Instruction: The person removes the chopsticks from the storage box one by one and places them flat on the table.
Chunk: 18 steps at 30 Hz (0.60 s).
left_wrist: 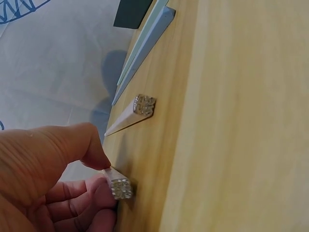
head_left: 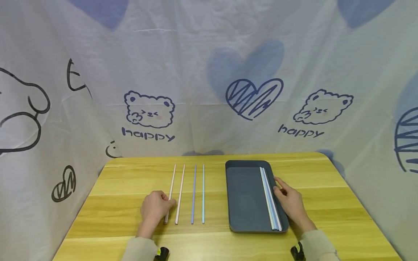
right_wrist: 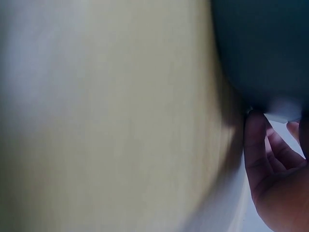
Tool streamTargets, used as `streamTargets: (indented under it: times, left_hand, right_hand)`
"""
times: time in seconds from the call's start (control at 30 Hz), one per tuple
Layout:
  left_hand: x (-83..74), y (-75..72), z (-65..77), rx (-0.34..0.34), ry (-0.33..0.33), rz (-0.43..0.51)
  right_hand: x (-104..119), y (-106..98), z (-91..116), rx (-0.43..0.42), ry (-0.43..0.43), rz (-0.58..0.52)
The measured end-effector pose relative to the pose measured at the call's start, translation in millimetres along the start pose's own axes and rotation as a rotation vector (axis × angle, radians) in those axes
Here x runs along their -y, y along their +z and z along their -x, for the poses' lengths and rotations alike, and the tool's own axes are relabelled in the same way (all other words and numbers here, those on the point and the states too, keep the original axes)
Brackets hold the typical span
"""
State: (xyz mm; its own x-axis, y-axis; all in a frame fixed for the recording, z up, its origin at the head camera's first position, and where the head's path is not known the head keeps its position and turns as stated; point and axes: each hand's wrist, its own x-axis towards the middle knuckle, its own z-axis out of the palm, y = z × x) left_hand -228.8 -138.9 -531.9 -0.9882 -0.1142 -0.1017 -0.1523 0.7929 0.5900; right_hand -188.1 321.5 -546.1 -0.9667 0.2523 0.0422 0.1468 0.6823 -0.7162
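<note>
My left hand pinches the leftmost pale pink chopstick between thumb and fingers, near its thick end. In the left wrist view its square glittery end pokes out close over the table. To its right lie a second pink chopstick, a violet-blue chopstick and a light blue chopstick, spaced apart and roughly parallel. A dark grey rectangular tray holds several chopsticks bunched along its right side. My right hand grips the tray's right edge, thumb at the rim and fingers against the outer wall.
Everything stands on a yellow wood-grain table. A pale cloth printed with hearts and bears hangs behind and beside it. The table's far edge runs just beyond the tray and chopsticks.
</note>
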Motion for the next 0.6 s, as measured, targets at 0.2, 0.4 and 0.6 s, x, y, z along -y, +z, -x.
streamTargets:
  times: [0.2, 0.4, 0.6]
  left_hand:
    - [-1.5, -1.2, 2.1, -0.014, -0.009, -0.016]
    - [-2.1, -1.5, 3.2, -0.017, -0.010, -0.004]
    - [-2.5, -2.1, 2.7, -0.015, -0.016, -0.005]
  right_hand:
    - [0.0, 0.3, 0.8, -0.001, 0.000, 0.000]
    - [0.0, 0.8, 0.7, -0.007, -0.003, -0.004]
    - [1.1, 0.2, 0.7, -0.010, -0.004, -0.003]
